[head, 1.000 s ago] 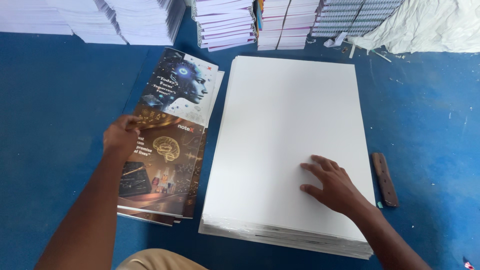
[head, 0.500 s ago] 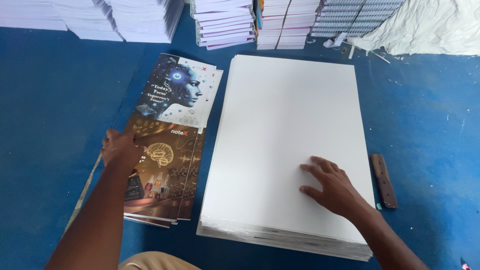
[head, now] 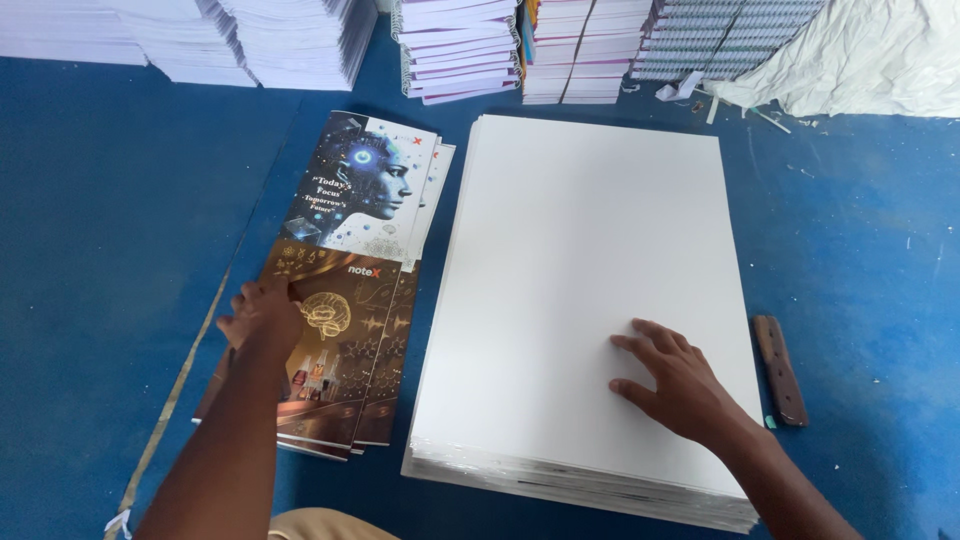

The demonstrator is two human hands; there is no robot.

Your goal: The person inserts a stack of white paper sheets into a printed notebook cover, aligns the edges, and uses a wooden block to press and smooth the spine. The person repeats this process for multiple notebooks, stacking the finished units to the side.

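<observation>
While our left hand (head: 262, 318) lies open on the glossy printed covers (head: 345, 300), our right hand (head: 672, 375) rests flat on the white sheet stack (head: 590, 270); covers seem thin, slippery, best pinched at edges.

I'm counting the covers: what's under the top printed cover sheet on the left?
More printed cover sheets fan out beneath the top printed cover sheet; their count is hidden. The left hand rests on it.

White paper stack (head: 590, 270), blue floor (head: 120, 200), brown-and-dark-blue printed covers (head: 350, 280).
</observation>
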